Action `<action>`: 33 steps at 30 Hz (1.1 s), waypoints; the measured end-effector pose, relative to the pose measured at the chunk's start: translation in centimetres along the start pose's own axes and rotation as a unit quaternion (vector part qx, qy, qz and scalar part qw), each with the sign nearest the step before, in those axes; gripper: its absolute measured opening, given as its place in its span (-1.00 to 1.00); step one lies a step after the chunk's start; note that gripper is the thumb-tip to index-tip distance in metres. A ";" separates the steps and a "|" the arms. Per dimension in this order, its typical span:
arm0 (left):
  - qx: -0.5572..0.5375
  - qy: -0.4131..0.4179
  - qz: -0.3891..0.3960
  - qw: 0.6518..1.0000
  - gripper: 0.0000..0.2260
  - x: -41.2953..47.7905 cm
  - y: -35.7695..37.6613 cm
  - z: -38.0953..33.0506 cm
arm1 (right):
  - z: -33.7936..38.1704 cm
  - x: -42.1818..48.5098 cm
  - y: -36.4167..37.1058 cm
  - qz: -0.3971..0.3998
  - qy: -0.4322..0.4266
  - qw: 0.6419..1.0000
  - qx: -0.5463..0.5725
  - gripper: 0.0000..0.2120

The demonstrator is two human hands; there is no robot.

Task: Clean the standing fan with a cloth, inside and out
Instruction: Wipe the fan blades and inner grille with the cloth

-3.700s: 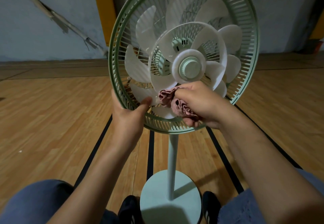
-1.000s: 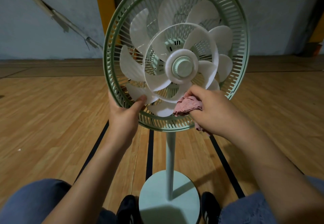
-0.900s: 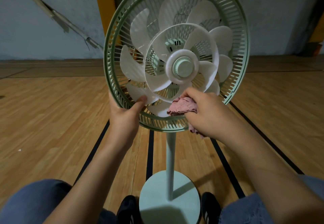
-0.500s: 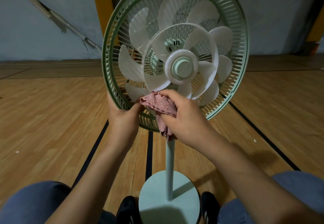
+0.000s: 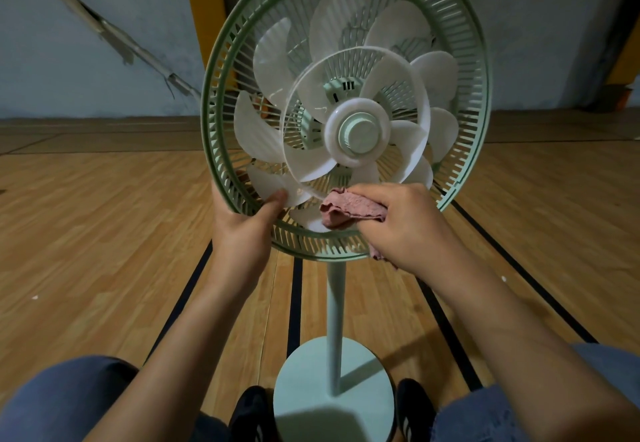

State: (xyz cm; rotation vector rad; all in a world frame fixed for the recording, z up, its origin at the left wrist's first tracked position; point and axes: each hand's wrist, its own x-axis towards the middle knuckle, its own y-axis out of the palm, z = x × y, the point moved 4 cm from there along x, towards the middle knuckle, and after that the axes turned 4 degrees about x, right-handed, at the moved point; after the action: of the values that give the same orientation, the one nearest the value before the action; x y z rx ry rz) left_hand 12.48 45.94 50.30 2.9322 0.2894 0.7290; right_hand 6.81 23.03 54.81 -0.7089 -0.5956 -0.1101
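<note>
The pale green standing fan with white translucent plastic blades (image 5: 346, 112) stands on its round pale base (image 5: 332, 393) on the wood-plank floor (image 5: 104, 233), straight ahead between the person's knees, its front grille off so the blades are bare inside the green slatted rear cage (image 5: 221, 150). Half a second ago the right hand held the crumpled pink cloth at the fan's lower left, almost against the left hand; now the right hand (image 5: 408, 227) has moved rightward along the bottom of the cage, and the crumpled pink cloth (image 5: 349, 207) lies pressed on a lower blade just under the hub. The fingers curl over the cloth and bunch it against the palm, a tail hanging below the cage rim. The left hand (image 5: 242, 230) has kept its place at the fan's lower left: fingers wrapped behind the rim, thumb laid across it with its tip touching a blade. The fan head looks turned slightly compared with before. Around the fan the floor lies open on both sides, black lines (image 5: 294, 296) running beneath it; a dark shoe (image 5: 249, 414) sits on each side of the base, close to its edge. The grey wall (image 5: 86, 60) stands well behind the fan.
</note>
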 end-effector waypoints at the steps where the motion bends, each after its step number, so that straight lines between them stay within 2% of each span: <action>1: -0.001 0.003 0.001 1.000 -0.40 -0.1 0.1 -0.1 | -0.2 -0.1 -0.2 0.001 0.013 1.000 0.009 -0.60; 7: -0.012 0.005 -0.001 1.000 -0.38 -0.2 0.6 -0.1 | 0.2 0.2 0.6 0.007 0.055 0.996 0.073 -0.72; 12: -0.016 -0.004 -0.001 1.000 -0.38 -0.3 0.5 0.1 | 1.0 0.4 2.1 0.041 0.045 0.989 0.134 -0.60; 18: -0.029 -0.028 0.001 0.999 -0.39 0.1 -0.1 0.4 | 0.6 0.1 2.0 0.067 0.025 0.988 0.136 -0.47; 24: -0.020 0.002 0.009 1.000 -0.45 0.0 0.0 -0.1 | -0.8 0.3 -0.7 0.026 0.029 0.997 0.063 -0.66; 29: -0.017 0.019 0.009 1.000 -0.50 -0.2 0.1 -0.5 | -1.4 0.5 -2.3 0.037 0.034 0.997 0.052 -0.61; 33: -0.005 0.013 -0.018 1.000 -0.52 -0.1 0.0 -0.7 | -0.9 0.4 -2.7 0.053 -0.005 0.994 0.096 -0.62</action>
State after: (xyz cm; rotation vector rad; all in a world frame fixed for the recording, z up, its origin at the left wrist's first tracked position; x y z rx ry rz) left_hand 12.05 45.92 50.87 2.9030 0.3385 0.7621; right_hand 6.80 20.43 56.12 -0.5542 -0.5678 0.0487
